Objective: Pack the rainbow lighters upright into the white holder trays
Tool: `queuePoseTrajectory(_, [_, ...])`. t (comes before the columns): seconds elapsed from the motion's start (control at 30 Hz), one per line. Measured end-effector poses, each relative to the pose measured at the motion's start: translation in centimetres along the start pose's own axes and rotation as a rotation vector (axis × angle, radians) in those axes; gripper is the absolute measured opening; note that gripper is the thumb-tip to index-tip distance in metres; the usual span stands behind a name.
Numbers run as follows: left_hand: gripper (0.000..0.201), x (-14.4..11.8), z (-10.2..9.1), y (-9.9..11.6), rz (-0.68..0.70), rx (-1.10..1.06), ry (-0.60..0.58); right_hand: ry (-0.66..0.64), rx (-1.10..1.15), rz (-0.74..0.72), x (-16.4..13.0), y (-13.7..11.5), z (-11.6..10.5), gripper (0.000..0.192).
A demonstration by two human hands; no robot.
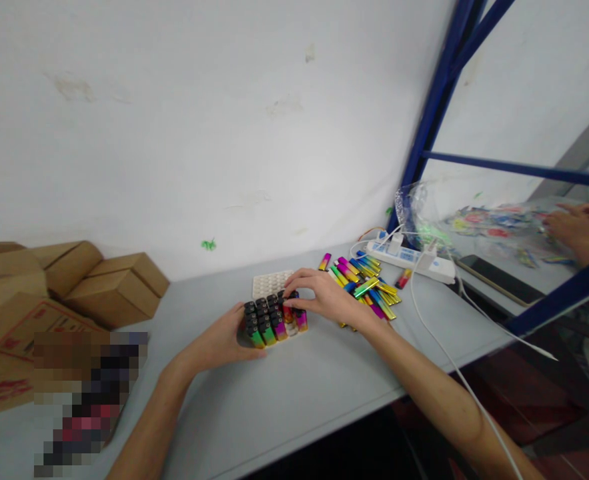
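Several lighters with black tops and shiny coloured bodies (255, 337) stand upright in rows in a white tray (291, 329) on the table. My left hand (224, 343) grips the left end of this group, thumb along the front and fingers at the back. From the right, my right hand (324, 297) reaches over the tray, its fingers closed at the top of a red lighter (287, 313). Behind the tray lies a second white holder with a grid of holes (267, 285). Close to my right wrist is a loose pile of shiny coloured lighters (367, 288), lying flat.
Cardboard boxes (114, 290) and a blurred-out patch (94, 407) are at left. A white power strip (409, 260) with cables, a phone (499, 279) and a blue metal frame (424, 120) are at right. Beyond it, another person's hands (577, 223) are over a clear plastic bag (494, 223).
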State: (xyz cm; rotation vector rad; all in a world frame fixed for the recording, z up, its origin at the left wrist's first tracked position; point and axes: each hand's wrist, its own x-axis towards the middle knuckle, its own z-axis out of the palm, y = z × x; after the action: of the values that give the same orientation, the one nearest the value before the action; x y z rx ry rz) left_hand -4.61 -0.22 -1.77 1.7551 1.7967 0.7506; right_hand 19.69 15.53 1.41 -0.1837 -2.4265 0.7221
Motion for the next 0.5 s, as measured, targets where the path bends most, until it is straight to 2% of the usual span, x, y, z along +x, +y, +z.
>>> queuePoseTrajectory(0.17, [0.086, 0.0, -0.1, 0.0, -0.007, -0.013, -0.047, -0.007, 0.017, 0.005, 0.0, -0.2, -0.4, 0.009])
queuePoseTrajectory(0.3, [0.085, 0.0, -0.1, 0.2, -0.012, -0.020, -0.036, 0.054, 0.019, 0.010, -0.1, 0.2, -1.4, 0.012])
queuePoseTrajectory(0.43, [0.085, 0.0, -0.1, 0.2, -0.027, -0.002, -0.031, 0.200, -0.153, 0.162, -0.5, 2.0, -3.1, 0.012])
queuePoseTrajectory(0.5, [0.084, -0.1, -0.1, 0.1, -0.026, -0.003, -0.030, 0.213, -0.266, 0.278, -0.7, 3.2, -3.7, 0.010])
